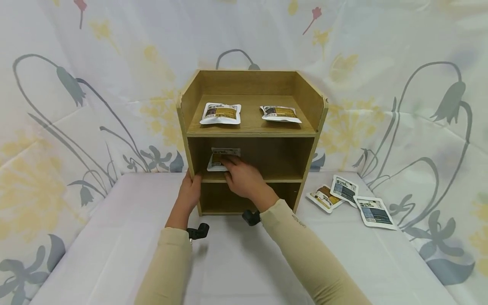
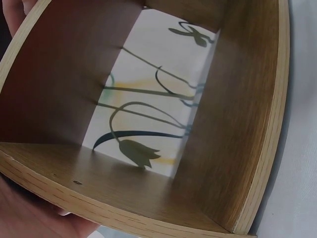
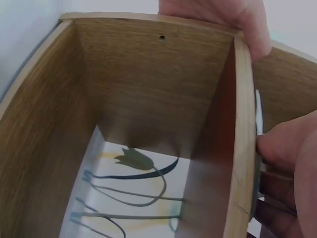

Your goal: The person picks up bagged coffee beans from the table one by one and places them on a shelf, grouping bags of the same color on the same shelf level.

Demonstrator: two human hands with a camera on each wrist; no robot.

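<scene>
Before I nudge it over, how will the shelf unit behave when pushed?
The shelf unit should stay stiff, given its thick wood-look panels. Standing upright, it could tip if pushed high. The packets lying on top might slide.

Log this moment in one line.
left hand: grips tan wooden shelf unit | right hand: touches flat white-and-gold packet, middle tier | top: two similar packets | tabletop: three flat packets

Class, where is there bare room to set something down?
Free: the middle shelf right of the right hand; the compartment beneath; the table left of the left hand.
Crowded: the middle shelf's left end, where the right hand touches a printed pouch; the table's right, where three pouches lie.
</scene>
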